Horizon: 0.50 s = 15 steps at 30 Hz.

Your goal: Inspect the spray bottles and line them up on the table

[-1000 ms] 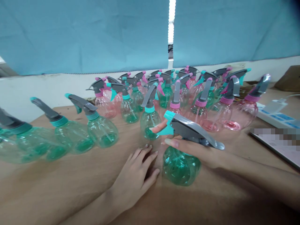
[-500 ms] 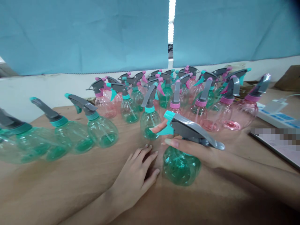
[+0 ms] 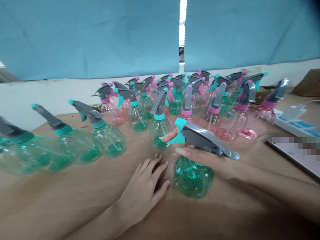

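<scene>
My right hand (image 3: 212, 161) is closed round the neck of a green spray bottle (image 3: 193, 180), below its grey head with a turquoise nozzle and trigger. The bottle leans slightly, and its nozzle points left. Part of my index finger shows past the trigger; the other fingers are mostly hidden behind the bottle. My left hand (image 3: 147, 188) rests on the wooden table (image 3: 82, 203), palm down, fingers apart and slightly curved, holding nothing. Just beyond it stands another green spray bottle (image 3: 160, 131) with a turquoise collar.
Several green spray bottles (image 3: 108, 140) line the left side. Pink spray bottles (image 3: 261, 121) and more green ones crowd the back and right. A white power strip (image 3: 290, 125) and a flat dark-edged device (image 3: 297, 160) lie at right. Blue cloth (image 3: 100, 40) hangs behind.
</scene>
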{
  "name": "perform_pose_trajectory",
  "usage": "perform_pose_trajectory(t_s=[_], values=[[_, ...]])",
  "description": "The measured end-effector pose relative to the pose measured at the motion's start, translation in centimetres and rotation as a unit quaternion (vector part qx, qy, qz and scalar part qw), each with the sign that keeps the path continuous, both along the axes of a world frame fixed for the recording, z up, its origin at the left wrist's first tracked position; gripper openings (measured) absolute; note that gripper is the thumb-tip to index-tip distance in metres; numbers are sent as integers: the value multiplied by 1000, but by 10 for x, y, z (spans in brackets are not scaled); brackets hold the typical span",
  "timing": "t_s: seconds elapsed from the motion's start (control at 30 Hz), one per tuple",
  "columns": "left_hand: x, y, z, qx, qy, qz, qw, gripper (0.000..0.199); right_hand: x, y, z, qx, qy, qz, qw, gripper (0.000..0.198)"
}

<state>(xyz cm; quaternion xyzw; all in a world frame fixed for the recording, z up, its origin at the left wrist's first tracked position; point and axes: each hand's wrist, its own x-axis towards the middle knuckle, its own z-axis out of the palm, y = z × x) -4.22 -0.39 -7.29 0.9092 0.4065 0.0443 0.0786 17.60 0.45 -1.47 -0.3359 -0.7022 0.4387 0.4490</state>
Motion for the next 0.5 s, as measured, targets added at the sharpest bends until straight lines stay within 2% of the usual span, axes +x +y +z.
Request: perform_pose_trajectory(t_s=[0.13,0.3,0.5], values=[[0,0,-1,4,-4,-5,1000,45,1,1,-3,3,-2,8,1000,15],[-1,0,-2,8,-1,-6,1000,45,1,-1,2,46,-10,-18,999,8],[-1,1,-3,10,0,-4,1000,45,1,-5,7,79,-76,-57,992,18]])
